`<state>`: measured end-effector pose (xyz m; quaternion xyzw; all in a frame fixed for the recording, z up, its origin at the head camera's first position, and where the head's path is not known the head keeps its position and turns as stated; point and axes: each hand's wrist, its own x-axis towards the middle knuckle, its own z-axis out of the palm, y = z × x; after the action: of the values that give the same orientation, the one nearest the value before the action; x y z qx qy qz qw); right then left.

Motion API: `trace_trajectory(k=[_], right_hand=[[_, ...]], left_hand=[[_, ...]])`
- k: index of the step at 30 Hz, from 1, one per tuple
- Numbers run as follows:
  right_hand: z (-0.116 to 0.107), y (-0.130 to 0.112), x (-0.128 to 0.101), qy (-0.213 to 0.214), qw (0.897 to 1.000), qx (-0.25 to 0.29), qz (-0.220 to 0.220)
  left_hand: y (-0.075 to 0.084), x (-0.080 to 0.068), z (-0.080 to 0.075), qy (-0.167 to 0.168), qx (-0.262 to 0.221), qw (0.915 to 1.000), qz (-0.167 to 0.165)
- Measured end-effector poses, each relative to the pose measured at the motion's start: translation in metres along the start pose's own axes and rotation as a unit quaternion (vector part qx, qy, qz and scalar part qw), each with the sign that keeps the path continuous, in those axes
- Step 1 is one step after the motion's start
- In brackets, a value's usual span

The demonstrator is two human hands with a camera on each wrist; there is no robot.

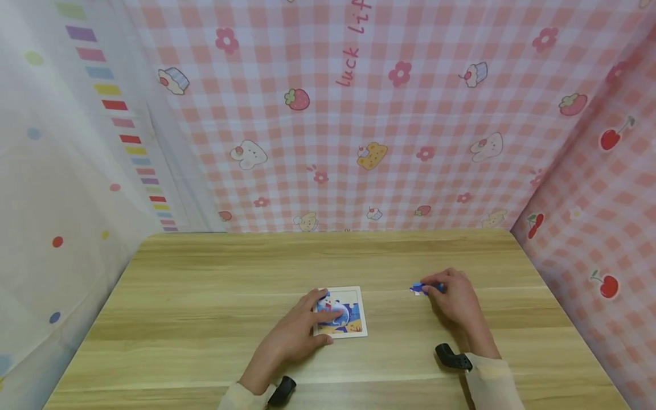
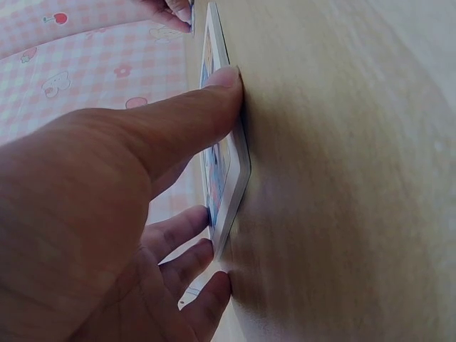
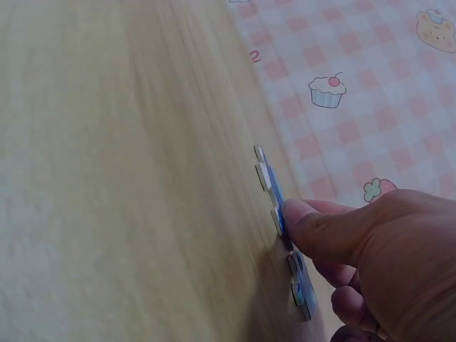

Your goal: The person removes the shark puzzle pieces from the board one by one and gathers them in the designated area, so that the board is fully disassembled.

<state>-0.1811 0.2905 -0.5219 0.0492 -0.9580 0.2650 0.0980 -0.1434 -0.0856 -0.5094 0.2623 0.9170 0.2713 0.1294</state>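
Observation:
A square jigsaw board [image 1: 363, 319] with a white rim lies on the table, its colourful cartoon picture partly covered by my left hand [image 1: 297, 327]. The left index finger stretches over the picture. In the left wrist view, the thumb touches one edge of the board [image 2: 235, 192] and other fingers lie about its far corner. To the right, my right hand [image 1: 458, 296] pinches a blue puzzle piece [image 3: 271, 185] by its end between thumb and fingers, low at the tabletop. Another blue piece [image 3: 301, 285] lies right beside the thumb, partly behind the hand in the head view.
The wooden table [image 1: 205, 285] extends around both hands. A pink checked cloth [image 1: 333, 125] hangs along its back edge, with further cloths at the left and right. Black wrist cameras [image 1: 453, 357] sit at both cuffs.

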Motion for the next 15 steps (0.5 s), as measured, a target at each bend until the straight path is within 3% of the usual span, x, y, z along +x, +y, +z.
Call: trace_trajectory(k=[8, 15], right_hand=[[0.0005, 0.0001, -0.0013, 0.000, 1.000, 0.005, 0.002], [-0.0028, -0.0036, 0.0007, 0.025, 0.999, 0.027, 0.003]], left_hand=[[0.0018, -0.0017, -0.0009, 0.003, 0.002, 1.0000, 0.000], [0.0029, -0.0007, -0.0013, 0.005, 0.014, 0.9999, -0.007]])
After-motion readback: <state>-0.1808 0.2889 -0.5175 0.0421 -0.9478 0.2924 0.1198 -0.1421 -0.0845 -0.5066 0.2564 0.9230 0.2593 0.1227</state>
